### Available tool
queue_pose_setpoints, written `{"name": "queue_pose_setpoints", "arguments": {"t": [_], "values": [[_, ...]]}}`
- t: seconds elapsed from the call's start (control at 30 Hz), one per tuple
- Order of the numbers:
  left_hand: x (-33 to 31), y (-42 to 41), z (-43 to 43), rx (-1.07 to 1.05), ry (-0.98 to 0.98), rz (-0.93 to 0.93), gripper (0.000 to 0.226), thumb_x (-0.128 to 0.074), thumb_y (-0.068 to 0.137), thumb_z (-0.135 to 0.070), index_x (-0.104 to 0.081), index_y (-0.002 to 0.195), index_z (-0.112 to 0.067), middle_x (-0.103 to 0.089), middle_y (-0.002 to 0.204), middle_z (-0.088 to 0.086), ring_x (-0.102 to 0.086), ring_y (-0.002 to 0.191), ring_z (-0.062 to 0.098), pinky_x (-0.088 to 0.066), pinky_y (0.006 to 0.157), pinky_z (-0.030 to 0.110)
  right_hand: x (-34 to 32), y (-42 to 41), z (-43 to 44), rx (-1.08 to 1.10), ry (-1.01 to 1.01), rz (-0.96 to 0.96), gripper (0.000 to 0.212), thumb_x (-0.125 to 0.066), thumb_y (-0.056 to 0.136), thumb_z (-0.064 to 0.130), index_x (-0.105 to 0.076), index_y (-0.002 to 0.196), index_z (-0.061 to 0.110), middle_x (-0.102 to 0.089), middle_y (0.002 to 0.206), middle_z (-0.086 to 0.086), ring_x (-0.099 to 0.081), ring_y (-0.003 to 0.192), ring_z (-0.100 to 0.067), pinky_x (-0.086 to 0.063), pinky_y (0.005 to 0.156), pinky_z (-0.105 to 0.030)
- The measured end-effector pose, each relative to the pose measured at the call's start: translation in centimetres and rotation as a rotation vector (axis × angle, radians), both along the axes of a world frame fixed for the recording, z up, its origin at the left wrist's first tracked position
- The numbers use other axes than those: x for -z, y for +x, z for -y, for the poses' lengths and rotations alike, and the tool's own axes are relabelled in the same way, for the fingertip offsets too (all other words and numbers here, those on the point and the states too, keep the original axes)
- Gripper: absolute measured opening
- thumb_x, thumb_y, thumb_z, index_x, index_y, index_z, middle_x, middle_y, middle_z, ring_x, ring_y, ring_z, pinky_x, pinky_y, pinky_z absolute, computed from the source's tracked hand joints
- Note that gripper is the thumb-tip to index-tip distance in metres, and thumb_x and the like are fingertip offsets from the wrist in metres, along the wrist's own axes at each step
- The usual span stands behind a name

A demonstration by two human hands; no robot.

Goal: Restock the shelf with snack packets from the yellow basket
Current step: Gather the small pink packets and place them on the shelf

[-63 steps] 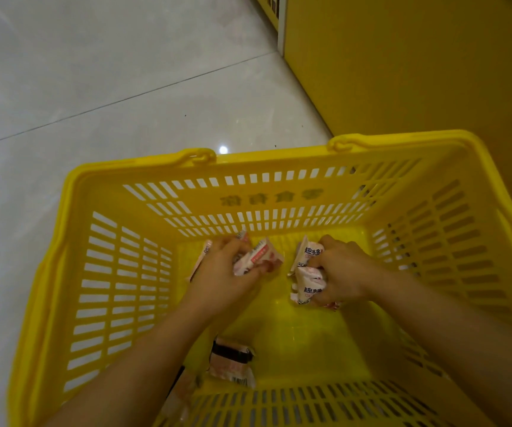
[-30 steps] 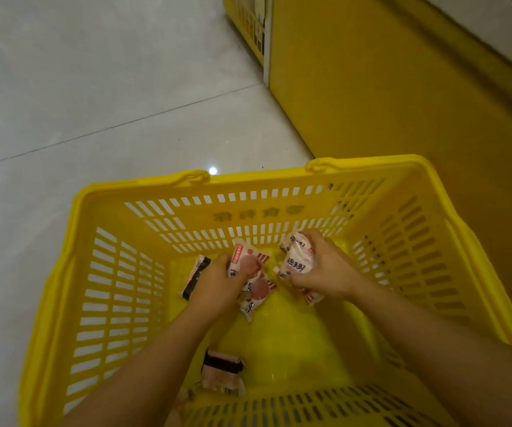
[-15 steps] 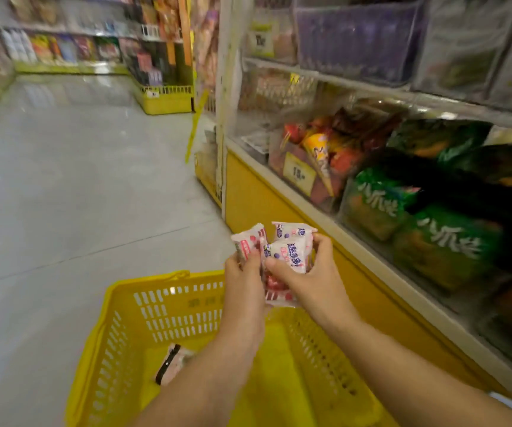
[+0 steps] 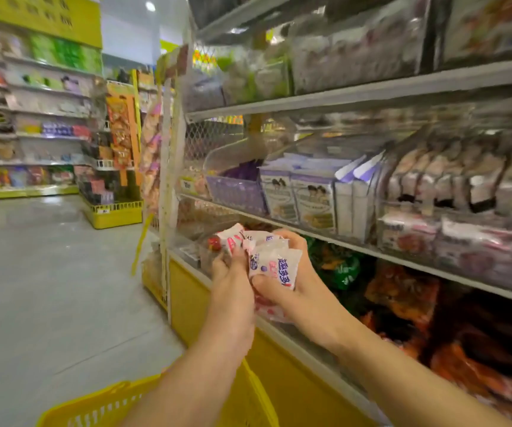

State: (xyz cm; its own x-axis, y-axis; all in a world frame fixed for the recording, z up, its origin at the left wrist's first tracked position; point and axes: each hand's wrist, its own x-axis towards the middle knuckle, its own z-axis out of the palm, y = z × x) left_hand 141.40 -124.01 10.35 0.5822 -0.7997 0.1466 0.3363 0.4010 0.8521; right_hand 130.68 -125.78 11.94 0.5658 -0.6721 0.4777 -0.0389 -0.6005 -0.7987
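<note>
1. Both hands grip one bundle of snack packets (image 4: pixel 274 266). Left hand (image 4: pixel 230 272) has its fingers curled on the bundle's left side. Right hand (image 4: pixel 298 291) wraps it from the right, thumb across the front packet.
2. Bundle is held up just in front of the shelf (image 4: pixel 372 251), level with its lower tier and not touching it. Packets are white with red and blue print.
3. Surface and room: grey tiled floor (image 4: pixel 48 288) left of the shelf, shop aisle, more stocked racks (image 4: pixel 33 118) well beyond the shelf across the aisle. Background is blurred.
4. Versus 0.5 s ago: hands and bundle are higher against the shelf, and the view has tilted up. Yellow basket (image 4: pixel 94 408) now shows only its rim, below the shelf at the bottom edge. Two seconds back both hands were down in it gathering packets.
5. On the shelf: purple crate (image 4: pixel 236 192) and white boxes (image 4: pixel 310 198) one tier above the bundle, green bags (image 4: pixel 344 269) and orange bags (image 4: pixel 402 291) on the lower tier.
6. Blocking: hands and bundle hide part of the shelf's lower tier, and the packets cover most of the right fingers.
</note>
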Motion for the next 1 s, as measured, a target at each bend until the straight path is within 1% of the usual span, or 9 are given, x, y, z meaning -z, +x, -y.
{"name": "queue_pose_setpoints", "arguments": {"t": [0.1, 0.2, 0.3, 0.43, 0.53, 0.63, 0.73, 0.83, 1.0], "values": [[-4.1, -3.1, 0.0, 0.076, -0.076, 0.060, 0.019, -0.045, 0.101, -0.030, -0.054, 0.115, -0.020, -0.071, 0.101, 0.007, -0.072, 0.084, 0.019, -0.053, 0.065, 0.032, -4.2, -3.4, -0.7, 0.071, -0.058, 0.035, 0.063, -0.065, 0.089, 0.022, -0.024, 0.126, 0.050, -0.050, 0.136, 0.000, -0.053, 0.122, -0.010, -0.041, 0.106, -0.032], [-7.8, -5.9, 0.1, 0.180, -0.120, 0.115, 0.014, -0.043, 0.102, -0.025, -0.054, 0.109, -0.022, -0.074, 0.088, 0.001, -0.073, 0.076, 0.015, -0.053, 0.059, 0.031, -7.9, -6.8, -1.3, 0.183, -0.114, 0.086, 0.056, -0.072, 0.084, 0.023, -0.034, 0.119, 0.044, -0.067, 0.108, 0.004, -0.066, 0.096, -0.007, -0.052, 0.083, -0.019], [-10.9, -8.5, 0.3, 0.294, -0.155, 0.169, 0.017, -0.038, 0.103, -0.025, -0.055, 0.109, -0.024, -0.075, 0.081, -0.006, -0.073, 0.074, 0.012, -0.054, 0.058, 0.031, -11.2, -9.9, -1.8, 0.321, -0.183, 0.071, 0.059, -0.076, 0.078, 0.026, -0.036, 0.122, 0.032, -0.069, 0.096, 0.006, -0.067, 0.085, -0.004, -0.054, 0.074, -0.018], [-13.3, -12.1, 0.8, 0.429, -0.184, 0.285, 0.019, -0.039, 0.103, -0.033, -0.055, 0.105, -0.024, -0.073, 0.093, -0.002, -0.072, 0.080, 0.014, -0.057, 0.059, 0.036, -15.1, -14.4, -1.9, 0.559, -0.289, -0.049, 0.059, -0.079, 0.071, 0.039, -0.039, 0.113, 0.033, -0.069, 0.086, 0.011, -0.067, 0.073, 0.002, -0.053, 0.063, -0.019], [-13.9, -13.6, 1.6, 0.446, -0.229, 0.428, 0.015, -0.040, 0.102, -0.034, -0.054, 0.104, -0.029, -0.064, 0.108, -0.007, -0.064, 0.098, 0.012, -0.060, 0.078, 0.041, -18.7, -18.8, -1.6, 0.825, -0.342, -0.328, 0.070, -0.072, 0.065, 0.053, -0.035, 0.120, 0.032, -0.065, 0.092, 0.010, -0.065, 0.069, -0.002, -0.051, 0.054, -0.020], [-13.7, -13.8, 2.4, 0.464, -0.278, 0.446, 0.014, -0.041, 0.102, -0.031, -0.051, 0.093, -0.032, -0.055, 0.101, -0.015, -0.058, 0.092, 0.001, -0.060, 0.078, 0.037, -21.7, -22.3, -0.7, 1.046, -0.329, -0.792, 0.088, -0.066, 0.063, 0.061, -0.030, 0.133, 0.023, -0.057, 0.115, -0.006, -0.060, 0.089, -0.019, -0.052, 0.071, -0.034], [-13.3, -13.4, 3.1, 0.488, -0.291, 0.405, 0.013, -0.041, 0.101, -0.032, -0.050, 0.093, -0.038, -0.052, 0.100, -0.023, -0.055, 0.090, -0.003, -0.060, 0.073, 0.029, -23.1, -22.7, 0.9, 1.162, -0.252, -1.134, 0.102, -0.064, 0.060, 0.067, -0.026, 0.141, 0.019, -0.053, 0.126, -0.008, -0.055, 0.106, -0.029, -0.048, 0.084, -0.037], [-13.2, -12.7, 3.6, 0.499, -0.294, 0.397, 0.013, -0.041, 0.101, -0.032, -0.051, 0.094, -0.038, -0.055, 0.104, -0.021, -0.056, 0.095, 0.000, -0.059, 0.067, 0.025, -23.4, -21.4, 3.0, 1.215, -0.148, -1.317, 0.097, -0.065, 0.061, 0.072, -0.039, 0.139, 0.020, -0.054, 0.131, -0.004, -0.053, 0.115, -0.030, -0.044, 0.084, -0.038], [-12.8, -11.5, 4.0, 0.521, -0.309, 0.430, 0.013, -0.043, 0.100, -0.034, -0.053, 0.096, -0.040, -0.056, 0.108, -0.019, -0.056, 0.100, 0.000, -0.059, 0.070, 0.027, -22.5, -19.7, 6.5, 1.242, -0.016, -1.577, 0.078, -0.062, 0.062, 0.065, -0.051, 0.130, 0.028, -0.053, 0.109, -0.002, -0.057, 0.100, -0.029, -0.048, 0.081, -0.035]]}}
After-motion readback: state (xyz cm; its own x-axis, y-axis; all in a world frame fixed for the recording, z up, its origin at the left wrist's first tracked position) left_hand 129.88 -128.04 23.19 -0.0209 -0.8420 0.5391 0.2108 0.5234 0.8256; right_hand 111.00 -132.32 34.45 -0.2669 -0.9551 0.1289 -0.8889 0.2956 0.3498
